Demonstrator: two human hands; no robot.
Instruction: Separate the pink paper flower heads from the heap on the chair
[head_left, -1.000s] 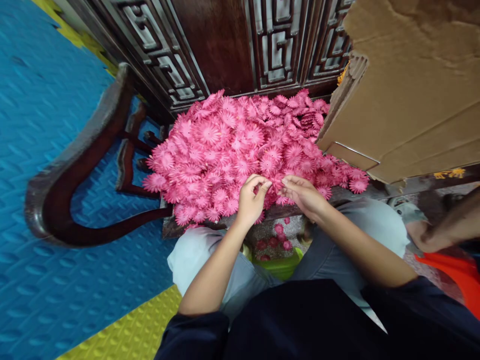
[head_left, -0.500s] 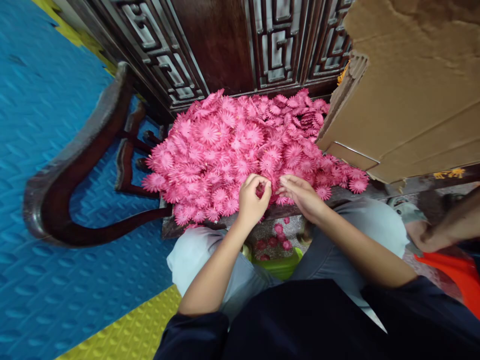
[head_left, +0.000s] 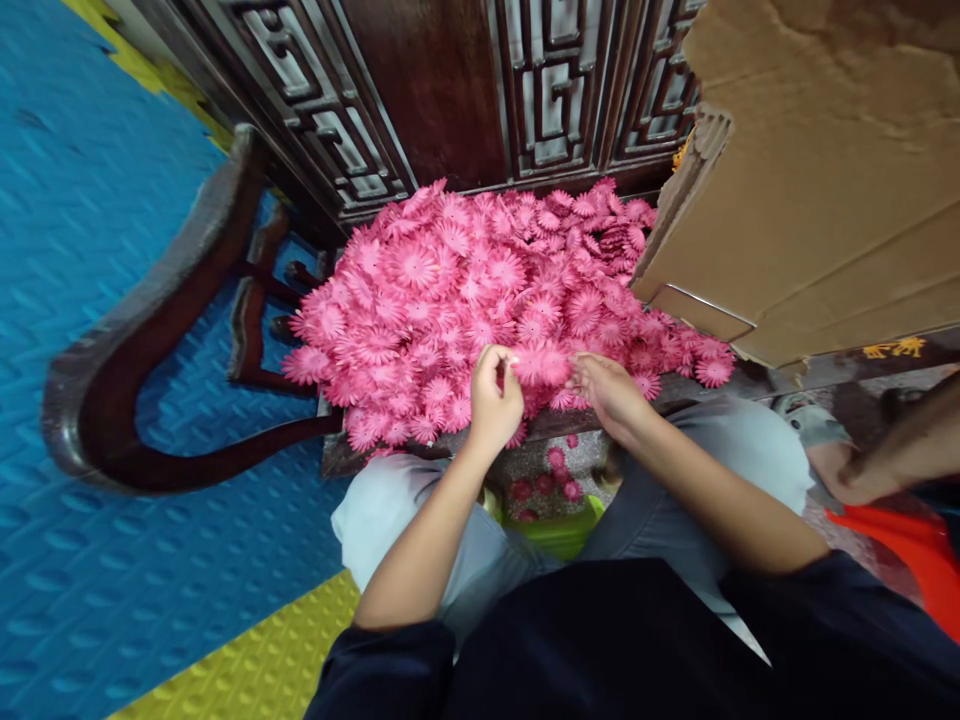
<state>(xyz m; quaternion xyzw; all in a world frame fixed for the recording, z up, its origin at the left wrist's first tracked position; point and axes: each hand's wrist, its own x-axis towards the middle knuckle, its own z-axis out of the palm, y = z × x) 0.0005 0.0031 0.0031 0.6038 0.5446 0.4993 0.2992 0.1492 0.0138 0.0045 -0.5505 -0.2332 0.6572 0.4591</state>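
Note:
Between my two hands a blurred pink artificial flower (head_left: 544, 366) is held up in front of a large heap of similar pink flowers (head_left: 420, 310). My left hand (head_left: 496, 396) pinches at its left edge, thumb and forefinger forming a loop, with a small pale spot at the tips. My right hand (head_left: 606, 388) has its fingers drawn together on the flower's right edge. The heap lies on a dark wooden bench (head_left: 337, 460), just beyond both hands. Whether the held piece is one layer or several cannot be made out.
A curved wooden armrest (head_left: 97, 400) stands left, above blue matting (head_left: 225, 560). A large cardboard box (head_left: 817, 200) is at the right. Fallen flowers (head_left: 555, 480) lie on the floor near a green object (head_left: 559, 535). Another person's arm or leg (head_left: 900, 440) shows at right.
The pink flower now shows between my hands, where only a gap was seen before. My left hand has shifted slightly left; my right hand moved very little.

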